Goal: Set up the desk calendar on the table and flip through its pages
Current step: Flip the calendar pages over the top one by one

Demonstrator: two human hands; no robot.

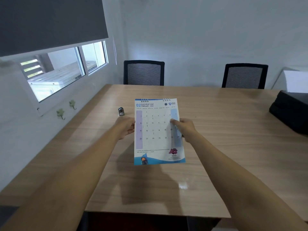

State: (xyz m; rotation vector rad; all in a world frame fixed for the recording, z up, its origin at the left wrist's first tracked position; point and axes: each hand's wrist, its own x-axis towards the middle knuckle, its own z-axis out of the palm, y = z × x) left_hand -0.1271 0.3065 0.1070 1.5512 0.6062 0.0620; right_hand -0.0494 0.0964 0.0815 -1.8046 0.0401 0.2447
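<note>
The desk calendar (pixel 156 130) is a white, spiral-bound pad showing the February page, with blue art along its bottom edge. I hold it upright in the air above the wooden table (pixel 216 147), its face toward me. My left hand (pixel 125 126) grips its left edge at mid-height. My right hand (pixel 184 128) grips the right edge, thumb lying over the page's blue column. The calendar's back and stand are hidden from me.
A small grey metal object (pixel 121 111) stands on the table just left of the calendar. A black bag (pixel 290 110) lies at the table's right edge. Two black mesh chairs (pixel 144 73) (pixel 245 76) stand at the far side. A window wall runs along the left.
</note>
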